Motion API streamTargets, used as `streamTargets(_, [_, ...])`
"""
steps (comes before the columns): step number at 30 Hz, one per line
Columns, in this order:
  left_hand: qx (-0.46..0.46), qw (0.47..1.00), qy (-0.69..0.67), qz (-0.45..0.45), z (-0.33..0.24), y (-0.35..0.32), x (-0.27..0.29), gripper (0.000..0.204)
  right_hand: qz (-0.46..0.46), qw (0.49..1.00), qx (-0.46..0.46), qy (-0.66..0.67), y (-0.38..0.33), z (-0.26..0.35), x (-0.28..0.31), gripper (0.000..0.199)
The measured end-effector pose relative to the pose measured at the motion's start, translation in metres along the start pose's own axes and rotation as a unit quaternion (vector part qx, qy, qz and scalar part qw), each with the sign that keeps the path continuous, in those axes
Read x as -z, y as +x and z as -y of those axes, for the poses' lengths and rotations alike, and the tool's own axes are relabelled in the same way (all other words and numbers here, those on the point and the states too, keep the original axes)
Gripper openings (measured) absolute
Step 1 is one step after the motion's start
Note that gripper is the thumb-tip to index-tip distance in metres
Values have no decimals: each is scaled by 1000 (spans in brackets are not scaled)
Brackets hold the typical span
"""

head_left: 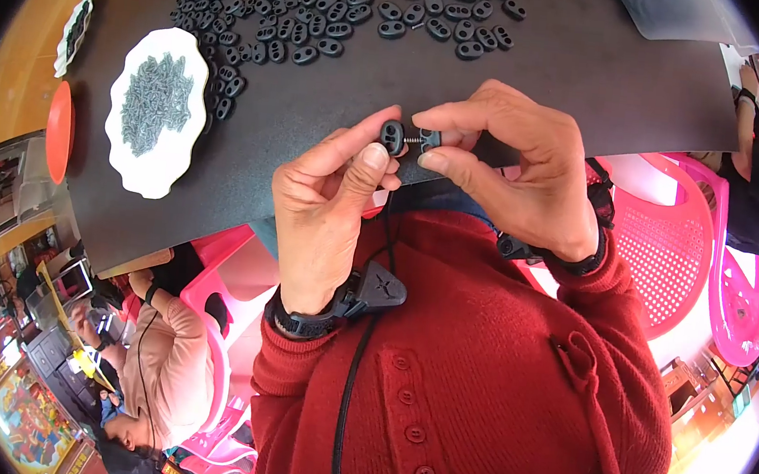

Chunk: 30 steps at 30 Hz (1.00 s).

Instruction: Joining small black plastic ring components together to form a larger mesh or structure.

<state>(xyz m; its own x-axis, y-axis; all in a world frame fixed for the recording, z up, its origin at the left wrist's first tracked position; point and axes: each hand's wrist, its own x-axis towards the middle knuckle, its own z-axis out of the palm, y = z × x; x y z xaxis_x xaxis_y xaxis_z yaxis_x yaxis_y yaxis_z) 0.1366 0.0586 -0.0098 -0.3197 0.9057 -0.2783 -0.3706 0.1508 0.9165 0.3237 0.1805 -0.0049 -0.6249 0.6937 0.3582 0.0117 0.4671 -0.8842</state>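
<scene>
Close to the table's near edge, my left hand (pixel 321 197) pinches a black oval cord lock body (pixel 392 135) with two holes, between thumb and forefinger. Opposite it, the thumb and forefinger of my right hand (pixel 533 160) are closed on a small black cord lock plunger (pixel 430 139). A thin metal spring (pixel 412 141) bridges the gap between the two pieces. Whether the spring's ends sit inside either piece, I cannot tell. Both hands are raised in front of my red sweater.
Many black cord lock pieces (pixel 329 47) lie spread over the far part of the dark table (pixel 577 82). A white scalloped plate (pixel 168 182) at the left holds a heap of small springs (pixel 156 104). Beside it are an orange-red dish (pixel 59 132) and pink chairs (pixel 662 246). Other people sit nearby.
</scene>
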Motion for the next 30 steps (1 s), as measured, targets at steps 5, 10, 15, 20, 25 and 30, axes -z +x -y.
streamTargets(5, [13,1000,-8,1,-1,1,1,34,3,1000,3,-8,1,-2,-2,35])
streamTargets(10, [1,1000,-4,6,1,0,1,34,-3,1000,-4,-11,0,-2,-5,35])
streamTargets(15, [-60,996,54,24,4,0,1,33,1,1000,-16,-5,0,-2,-9,35])
streamTargets(20, [-40,998,54,20,3,-2,6,33,29,1000,-1,-1,1,-6,-7,36])
streamTargets(25, [-3,1000,19,3,2,-4,3,35,24,1000,4,11,-2,-6,-13,39])
streamTargets(30, [-5,1000,-5,-1,3,-5,2,34,4,1000,16,17,-7,-6,-19,36])
